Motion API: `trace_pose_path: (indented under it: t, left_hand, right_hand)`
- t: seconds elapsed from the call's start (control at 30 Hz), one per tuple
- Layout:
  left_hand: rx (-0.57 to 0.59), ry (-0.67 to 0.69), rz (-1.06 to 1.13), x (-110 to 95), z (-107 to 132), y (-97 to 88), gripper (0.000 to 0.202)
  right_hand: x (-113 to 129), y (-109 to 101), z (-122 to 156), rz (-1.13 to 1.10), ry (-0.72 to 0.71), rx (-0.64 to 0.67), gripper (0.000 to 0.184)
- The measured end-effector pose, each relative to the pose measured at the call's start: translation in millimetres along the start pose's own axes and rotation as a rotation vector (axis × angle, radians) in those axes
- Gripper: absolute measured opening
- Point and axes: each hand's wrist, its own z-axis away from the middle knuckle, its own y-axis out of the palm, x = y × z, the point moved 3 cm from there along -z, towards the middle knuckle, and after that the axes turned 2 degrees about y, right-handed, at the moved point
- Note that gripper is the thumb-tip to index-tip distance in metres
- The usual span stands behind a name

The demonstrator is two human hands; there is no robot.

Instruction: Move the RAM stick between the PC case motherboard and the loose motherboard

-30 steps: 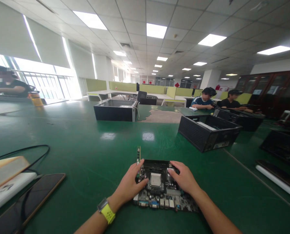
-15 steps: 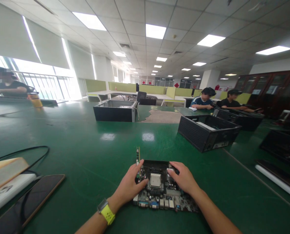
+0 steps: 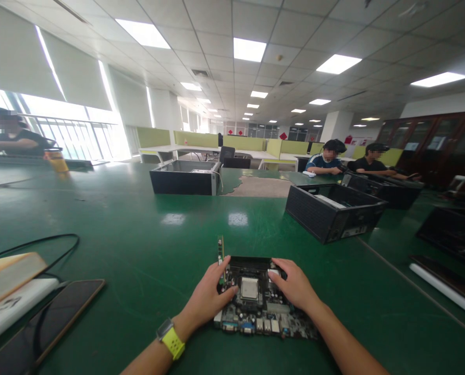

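Note:
A dark motherboard (image 3: pixel 258 312) with a silver processor (image 3: pixel 249 288) in its middle lies flat on the green table (image 3: pixel 146 234) just in front of me. My left hand (image 3: pixel 209 298) rests on the board's left side, fingers curled round a thin green memory stick (image 3: pixel 220 251) that stands upright at the board's left edge. My right hand (image 3: pixel 294 285) lies on the board's right side, fingertips pressed down beside the processor. A yellow-strapped watch (image 3: pixel 170 337) sits on my left wrist.
A phone (image 3: pixel 48 325), a white device (image 3: pixel 9 310), a tan book (image 3: pixel 5 276) and a black cable (image 3: pixel 40 242) lie at the left. Open black computer cases stand at the middle back (image 3: pixel 185 178) and right (image 3: pixel 334 211). Other people sit at the far left (image 3: pixel 13 136) and far right (image 3: pixel 328 159).

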Motion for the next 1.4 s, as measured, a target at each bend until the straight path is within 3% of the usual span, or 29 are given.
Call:
trace_pose_path:
  t: [0.63,0.87,1.0,1.2,1.33,1.4]
  left_hand:
    - [-0.074,0.056,-0.049,1.9,-1.2,-4.0,0.066]
    - [-0.165,0.202,-0.166,-25.5,2.9,-15.8,0.051]
    - [-0.081,0.344,-0.175,-57.0,14.1,-4.9,0.044]
    - [0.183,0.485,-0.229,-88.0,28.5,10.2,0.05]
    - [0.289,0.523,-0.332,-91.6,30.3,7.5,0.046]
    - [0.296,0.53,-0.349,-91.5,29.6,5.0,0.048]
  right_hand:
    - [-8.7,-3.0,-1.4,-0.101,0.026,-0.029,0.051]
    - [-18.7,-21.0,-4.6,-0.174,0.069,-0.184,0.045]
    - [-7.1,-30.1,-1.9,-0.328,0.003,-0.23,0.037]
    - [34.2,-21.0,15.3,-0.423,-0.263,-0.07,0.037]
    - [47.3,-6.4,24.4,-0.513,-0.193,0.023,0.028]
    - [47.0,-5.5,24.6,-0.592,-0.128,0.007,0.029]
